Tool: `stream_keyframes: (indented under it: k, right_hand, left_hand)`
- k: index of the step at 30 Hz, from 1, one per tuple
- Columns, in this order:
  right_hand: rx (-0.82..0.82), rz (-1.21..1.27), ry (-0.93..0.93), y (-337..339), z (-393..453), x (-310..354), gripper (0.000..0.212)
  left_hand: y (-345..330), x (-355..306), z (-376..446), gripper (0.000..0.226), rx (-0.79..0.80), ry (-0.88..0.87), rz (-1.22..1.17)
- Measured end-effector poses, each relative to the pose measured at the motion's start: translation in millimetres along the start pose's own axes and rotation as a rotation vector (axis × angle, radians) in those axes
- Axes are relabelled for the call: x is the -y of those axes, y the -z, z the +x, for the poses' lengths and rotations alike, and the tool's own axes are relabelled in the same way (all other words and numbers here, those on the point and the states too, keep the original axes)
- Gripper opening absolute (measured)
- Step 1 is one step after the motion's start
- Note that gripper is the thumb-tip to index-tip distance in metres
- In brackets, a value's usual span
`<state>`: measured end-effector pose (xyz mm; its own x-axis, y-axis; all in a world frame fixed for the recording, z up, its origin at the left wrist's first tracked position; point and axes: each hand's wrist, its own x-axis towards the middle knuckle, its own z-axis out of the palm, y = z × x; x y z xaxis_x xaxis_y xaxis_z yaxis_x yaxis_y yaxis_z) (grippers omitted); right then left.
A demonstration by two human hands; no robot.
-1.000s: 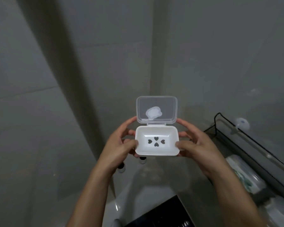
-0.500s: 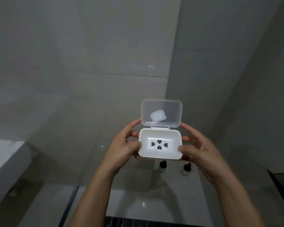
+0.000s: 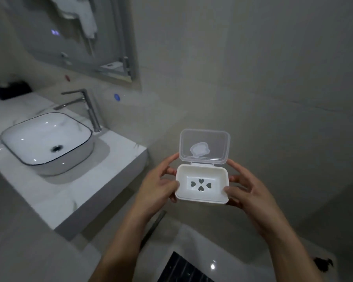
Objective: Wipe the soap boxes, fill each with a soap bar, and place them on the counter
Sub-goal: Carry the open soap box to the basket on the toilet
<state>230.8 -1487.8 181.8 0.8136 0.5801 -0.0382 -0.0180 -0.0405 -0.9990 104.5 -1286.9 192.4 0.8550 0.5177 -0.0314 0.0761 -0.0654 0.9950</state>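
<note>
Head view, looking down: a small white rectangular plastic soap box (image 3: pixel 202 185) is held in the air between two bare hands, right of the basin and well apart from it. Its clear hinged lid (image 3: pixel 204 145) stands open and upright on the far edge, with a pale, cloudy shape on its panel. The tray inside holds no soap — four dark heart-shaped cut-outs (image 3: pixel 200 184) sit in a cluster in its floor. The left hand (image 3: pixel 157 187) grips the box's left end, thumb curled over the near-left rim and fingers wrapped behind and under the side. The right hand (image 3: pixel 248 192) grips the right end the same way, thumb pressed on the near-right corner, index finger reaching up toward the lid's lower right corner. Both forearms come up from the near edge. To the left lies a white marble-patterned counter (image 3: pixel 73 192), and on it stands a white square ceramic basin with a thin dark rim (image 3: pixel 47 139), a metal drain at its bottom. A tall brushed-metal tap (image 3: pixel 90 110) rises at the basin's far right side, its spout pointing left. Above, on the far wall, hangs a mirror (image 3: pixel 77 33) reflecting something white and draped. Grey tiled wall (image 3: pixel 253 68) fills the right. Near the bottom, a glossy white surface with a dark slatted panel (image 3: pixel 183 269) shows between the arms.
</note>
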Motion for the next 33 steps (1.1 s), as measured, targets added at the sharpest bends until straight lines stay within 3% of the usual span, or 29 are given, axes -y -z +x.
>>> stream_keyframes:
  k: [18, 33]
  right_hand:
    - [0.684, -0.099, -0.044, -303, 88, -16, 0.07]
    - [1.224, -0.149, 0.002, -525, 151, -1, 0.07]
  left_hand:
    - [248, 59, -80, 0.073, -0.701, 0.154, 0.073]
    - [376, 69, -105, 0.072, -1.173, 0.212, 0.115]
